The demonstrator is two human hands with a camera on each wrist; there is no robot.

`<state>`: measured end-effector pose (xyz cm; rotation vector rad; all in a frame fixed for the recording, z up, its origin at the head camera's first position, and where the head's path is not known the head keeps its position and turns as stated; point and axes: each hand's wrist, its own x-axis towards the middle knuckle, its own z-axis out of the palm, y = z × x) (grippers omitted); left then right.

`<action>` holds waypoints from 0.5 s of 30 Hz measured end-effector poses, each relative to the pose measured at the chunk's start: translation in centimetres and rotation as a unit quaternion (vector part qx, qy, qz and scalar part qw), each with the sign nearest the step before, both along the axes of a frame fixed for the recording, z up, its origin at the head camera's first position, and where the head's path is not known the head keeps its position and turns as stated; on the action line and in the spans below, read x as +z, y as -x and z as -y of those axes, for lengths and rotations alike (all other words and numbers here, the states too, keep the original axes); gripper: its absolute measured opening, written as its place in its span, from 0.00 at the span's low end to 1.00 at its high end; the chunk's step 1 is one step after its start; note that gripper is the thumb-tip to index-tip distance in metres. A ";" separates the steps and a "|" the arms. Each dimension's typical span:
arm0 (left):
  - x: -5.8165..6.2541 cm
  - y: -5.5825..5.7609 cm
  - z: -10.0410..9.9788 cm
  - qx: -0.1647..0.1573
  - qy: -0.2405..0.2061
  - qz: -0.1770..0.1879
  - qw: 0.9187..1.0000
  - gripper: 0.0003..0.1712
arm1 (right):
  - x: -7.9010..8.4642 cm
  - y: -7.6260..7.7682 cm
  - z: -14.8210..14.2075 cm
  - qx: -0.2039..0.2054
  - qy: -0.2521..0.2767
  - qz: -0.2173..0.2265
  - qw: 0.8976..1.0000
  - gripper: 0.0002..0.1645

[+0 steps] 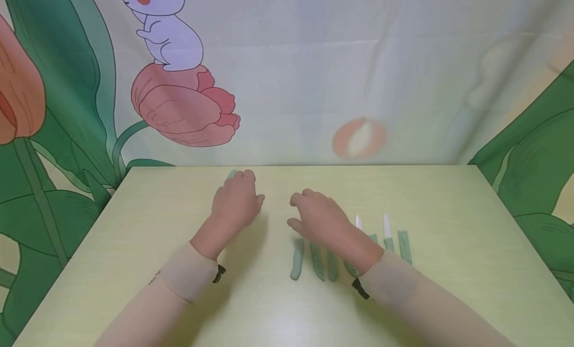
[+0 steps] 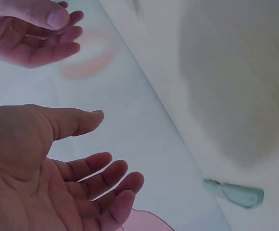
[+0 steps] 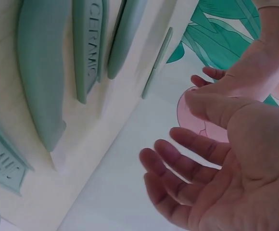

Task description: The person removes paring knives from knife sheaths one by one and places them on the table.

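Observation:
Both hands hover over the table with relaxed, slightly bent fingers and hold nothing. My left hand (image 1: 236, 200) is at the back left, nearest a small green piece (image 2: 238, 193) lying by the table's far edge and mostly covered by that hand in the head view. My right hand (image 1: 320, 215) is near the middle, above a row of green-handled knives (image 1: 388, 240) with white blades. Between the knives lie green sheaths (image 1: 405, 247), embossed with CERAMIC in the right wrist view. A knife handle (image 3: 43, 72) shows close up there. My right forearm hides part of the row.
The pale wooden table (image 1: 148, 212) ends at a hanging cloth (image 1: 287, 78) printed with flowers, leaves and a white animal. At the left end of the row lies a curved green handle (image 1: 297, 260).

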<state>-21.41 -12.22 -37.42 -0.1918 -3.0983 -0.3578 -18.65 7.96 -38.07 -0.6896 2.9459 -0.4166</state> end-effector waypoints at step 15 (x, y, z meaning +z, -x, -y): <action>-2.2 6.1 4.9 -0.020 0.089 -0.021 0.996 0.24 | -1.3 1.7 1.9 0.055 -0.018 -0.020 0.998 0.33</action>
